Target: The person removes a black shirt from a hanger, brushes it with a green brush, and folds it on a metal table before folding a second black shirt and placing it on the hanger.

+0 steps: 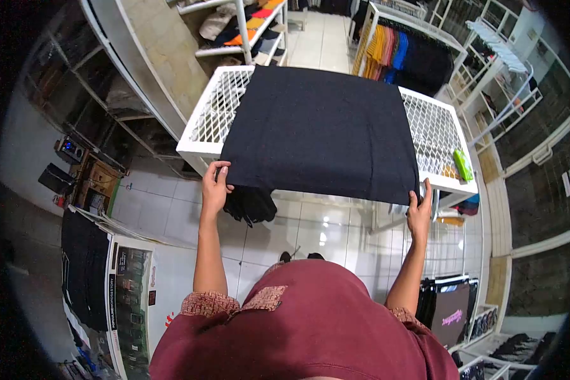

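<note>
A black cloth (323, 130) lies spread over a white mesh-topped table (434, 130), its near edge hanging a little past the table's front. My left hand (216, 183) grips the cloth's near left corner between thumb and fingers. At the near right corner, my right hand (420, 206) pinches the cloth's edge. Below the left corner hangs a bunched dark piece (252, 204); whether it belongs to the same cloth I cannot tell. Faint creases run across the flat part.
A green packet (463, 165) lies on the table's right end. Shelves with folded clothes (253, 28) stand behind on the left, a rack of hanging shirts (411, 54) behind on the right. A white cabinet (171, 278) is at lower left, dark garments (446, 310) at lower right.
</note>
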Action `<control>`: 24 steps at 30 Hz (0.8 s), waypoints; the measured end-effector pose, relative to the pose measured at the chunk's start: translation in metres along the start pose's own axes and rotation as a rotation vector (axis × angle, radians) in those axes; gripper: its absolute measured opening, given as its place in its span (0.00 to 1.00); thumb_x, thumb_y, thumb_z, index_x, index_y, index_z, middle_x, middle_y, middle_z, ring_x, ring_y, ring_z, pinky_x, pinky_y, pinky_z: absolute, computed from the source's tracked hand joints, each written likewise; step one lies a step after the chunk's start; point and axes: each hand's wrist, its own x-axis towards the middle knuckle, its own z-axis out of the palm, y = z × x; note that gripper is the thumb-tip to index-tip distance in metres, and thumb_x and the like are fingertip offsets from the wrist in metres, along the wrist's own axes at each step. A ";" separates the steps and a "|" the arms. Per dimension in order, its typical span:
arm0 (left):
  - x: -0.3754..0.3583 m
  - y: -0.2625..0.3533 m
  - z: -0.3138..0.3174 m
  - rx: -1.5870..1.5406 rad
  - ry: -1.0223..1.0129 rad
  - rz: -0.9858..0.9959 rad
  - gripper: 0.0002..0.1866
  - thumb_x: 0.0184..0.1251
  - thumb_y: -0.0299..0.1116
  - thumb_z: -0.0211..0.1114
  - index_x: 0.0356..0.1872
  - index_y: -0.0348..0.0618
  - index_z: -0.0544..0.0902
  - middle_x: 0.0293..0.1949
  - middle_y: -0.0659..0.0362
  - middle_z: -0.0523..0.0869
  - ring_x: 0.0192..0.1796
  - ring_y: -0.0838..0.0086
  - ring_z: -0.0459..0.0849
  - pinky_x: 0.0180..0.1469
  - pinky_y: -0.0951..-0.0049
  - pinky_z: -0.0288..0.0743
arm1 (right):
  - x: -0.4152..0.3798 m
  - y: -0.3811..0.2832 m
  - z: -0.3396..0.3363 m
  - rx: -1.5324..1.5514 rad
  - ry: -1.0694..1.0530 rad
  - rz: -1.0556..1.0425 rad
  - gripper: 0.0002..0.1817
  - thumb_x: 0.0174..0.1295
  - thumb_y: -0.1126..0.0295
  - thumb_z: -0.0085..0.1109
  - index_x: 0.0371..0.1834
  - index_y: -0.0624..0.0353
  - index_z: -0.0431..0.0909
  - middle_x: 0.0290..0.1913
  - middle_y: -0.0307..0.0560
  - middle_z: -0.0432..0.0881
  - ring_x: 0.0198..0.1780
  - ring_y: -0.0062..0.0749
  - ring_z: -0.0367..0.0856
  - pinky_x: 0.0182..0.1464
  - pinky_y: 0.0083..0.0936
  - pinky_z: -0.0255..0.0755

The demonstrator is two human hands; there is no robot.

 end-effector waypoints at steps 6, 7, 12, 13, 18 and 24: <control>-0.017 -0.028 0.008 0.184 0.042 0.031 0.14 0.78 0.38 0.65 0.55 0.40 0.81 0.37 0.63 0.85 0.34 0.82 0.80 0.34 0.79 0.75 | -0.022 -0.004 0.009 -0.162 0.086 0.102 0.40 0.71 0.69 0.63 0.84 0.55 0.54 0.54 0.59 0.84 0.38 0.39 0.83 0.47 0.36 0.77; -0.022 -0.036 0.012 0.185 0.015 0.016 0.14 0.78 0.38 0.65 0.55 0.40 0.81 0.37 0.63 0.85 0.34 0.82 0.80 0.34 0.79 0.75 | -0.030 -0.012 0.009 -0.247 0.098 0.118 0.41 0.70 0.69 0.65 0.84 0.55 0.55 0.47 0.56 0.85 0.36 0.38 0.82 0.45 0.34 0.76; -0.054 -0.076 0.066 0.193 -0.300 -0.120 0.13 0.75 0.37 0.69 0.51 0.39 0.84 0.33 0.62 0.86 0.33 0.81 0.82 0.35 0.78 0.76 | -0.058 0.001 0.012 -0.165 0.074 0.248 0.42 0.65 0.68 0.68 0.81 0.59 0.58 0.39 0.52 0.89 0.34 0.38 0.85 0.45 0.35 0.77; -0.062 -0.080 0.082 0.224 -0.370 -0.110 0.14 0.75 0.37 0.69 0.51 0.38 0.84 0.33 0.61 0.86 0.33 0.80 0.83 0.36 0.77 0.77 | -0.061 0.015 0.013 -0.186 0.088 0.229 0.40 0.65 0.67 0.68 0.80 0.58 0.61 0.39 0.52 0.89 0.33 0.39 0.85 0.45 0.35 0.78; -0.099 -0.068 0.176 0.180 -0.716 -0.145 0.17 0.73 0.41 0.70 0.54 0.40 0.84 0.34 0.57 0.88 0.36 0.75 0.87 0.41 0.72 0.80 | -0.053 0.052 0.008 -0.180 0.022 0.246 0.26 0.64 0.67 0.69 0.66 0.58 0.79 0.40 0.52 0.88 0.31 0.38 0.84 0.43 0.35 0.77; -0.120 -0.064 0.322 0.123 -1.048 -0.213 0.20 0.75 0.45 0.68 0.58 0.43 0.83 0.41 0.57 0.89 0.39 0.72 0.88 0.42 0.70 0.81 | -0.022 0.122 0.015 -0.149 -0.068 0.140 0.19 0.62 0.67 0.67 0.57 0.58 0.85 0.40 0.54 0.88 0.39 0.47 0.86 0.48 0.39 0.78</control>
